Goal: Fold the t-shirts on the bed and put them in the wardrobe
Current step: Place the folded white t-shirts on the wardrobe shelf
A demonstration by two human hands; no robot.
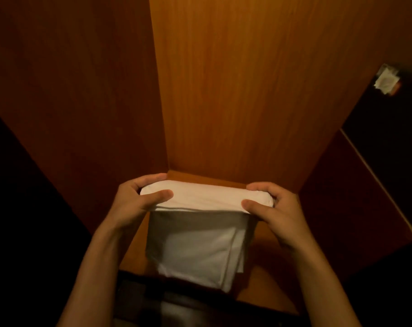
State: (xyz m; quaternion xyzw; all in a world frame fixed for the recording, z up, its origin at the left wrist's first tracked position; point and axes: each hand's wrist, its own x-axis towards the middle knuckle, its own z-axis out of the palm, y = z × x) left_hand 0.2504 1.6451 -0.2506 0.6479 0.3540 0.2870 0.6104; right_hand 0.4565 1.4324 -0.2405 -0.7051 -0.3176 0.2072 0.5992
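While hands [129, 205] [279, 212] pinch, t-shirt [205, 197] seemingly droops.

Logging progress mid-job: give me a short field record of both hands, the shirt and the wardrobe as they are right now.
left hand: grips the left end of the t-shirt's top fold, thumb on the near side
right hand: grips the right end of the same fold
t-shirt: white, folded, lower part hanging below the hands
wardrobe: wooden panels behind and on both sides
shelf: wooden board showing behind the shirt
shirt on shelf: cannot tell
other: pale scrap at upper right, unclear
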